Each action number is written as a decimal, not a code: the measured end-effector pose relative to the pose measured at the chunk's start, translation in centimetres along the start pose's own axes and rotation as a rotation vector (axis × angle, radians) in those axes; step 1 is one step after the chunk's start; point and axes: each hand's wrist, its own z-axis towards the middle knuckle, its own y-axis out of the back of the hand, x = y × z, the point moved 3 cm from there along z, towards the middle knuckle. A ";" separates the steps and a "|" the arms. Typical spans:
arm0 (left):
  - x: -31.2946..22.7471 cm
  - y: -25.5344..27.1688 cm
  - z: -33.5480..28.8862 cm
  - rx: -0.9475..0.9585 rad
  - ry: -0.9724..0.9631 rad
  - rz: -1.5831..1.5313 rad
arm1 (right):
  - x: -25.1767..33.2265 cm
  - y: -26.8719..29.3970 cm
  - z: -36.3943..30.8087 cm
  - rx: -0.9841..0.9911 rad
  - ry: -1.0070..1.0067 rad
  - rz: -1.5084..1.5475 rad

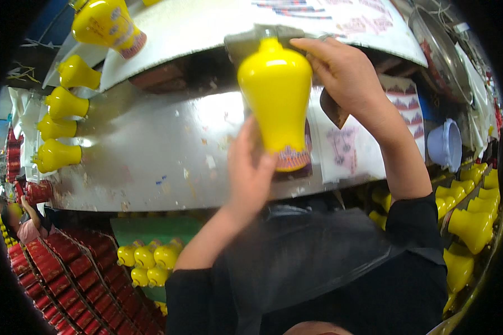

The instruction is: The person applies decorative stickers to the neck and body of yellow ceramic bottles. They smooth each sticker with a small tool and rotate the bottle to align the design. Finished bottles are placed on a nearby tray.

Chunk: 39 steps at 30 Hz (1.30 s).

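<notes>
Pointing its neck toward the far side, the glossy, tapering yellow vase (pixel 276 95) sits over the scuffed metal table (pixel 151 162), patterned band at base. Left hand (pixel 248 176), blurred, clasps its lower side; right hand (pixel 343 75) is at the neck, grip unclear. Around: printed sheets (pixel 349 151), yellow vases (pixel 58 128) left, lilac tub (pixel 444 145) right.

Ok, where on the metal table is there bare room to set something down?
The widest open stretch of the grey metal table lies between the row of four yellow vases and the left hand, dotted with small scraps or stains. It's crowded right of the yellow vase with a patterned base, where white sheets with purple prints lie.
</notes>
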 end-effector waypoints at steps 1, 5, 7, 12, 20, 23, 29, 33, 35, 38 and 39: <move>0.3 0.2 -0.1 -0.014 0.013 0.030 | -0.2 -0.3 -1.2 0.056 -0.123 0.130; 0.6 0.3 -0.4 -0.012 0.027 -0.048 | 1.2 -1.1 -7.7 0.305 -0.527 0.656; 0.4 0.1 -0.4 -0.023 0.016 -0.032 | 3.0 -2.1 -9.7 0.380 -0.534 0.809; -0.1 -0.6 -0.2 -0.083 0.040 -0.176 | 5.4 -3.0 -11.2 0.293 -0.638 0.917; 0.0 -0.8 -0.3 -0.099 -0.007 -0.147 | 5.5 -3.6 -11.0 0.183 -0.640 0.954; 0.2 -0.8 -0.2 -0.117 0.000 -0.157 | 5.4 -3.6 -11.1 0.172 -0.599 0.919; 0.4 -0.5 -0.4 -0.082 0.017 -0.172 | 4.8 -4.0 -11.1 0.172 -0.616 1.037; 0.4 -0.1 -0.5 -0.092 0.046 -0.179 | 4.7 -3.8 -11.3 0.246 -0.568 0.996; 0.3 -0.2 -0.5 -0.092 0.057 -0.171 | 4.8 -3.9 -11.6 0.310 -0.630 0.980; 0.2 -0.3 -0.5 -0.095 0.061 -0.191 | 5.1 -3.7 -11.5 0.241 -0.576 0.964; 0.2 -0.3 -0.5 -0.094 0.060 -0.189 | 5.2 -3.7 -11.5 0.244 -0.596 0.954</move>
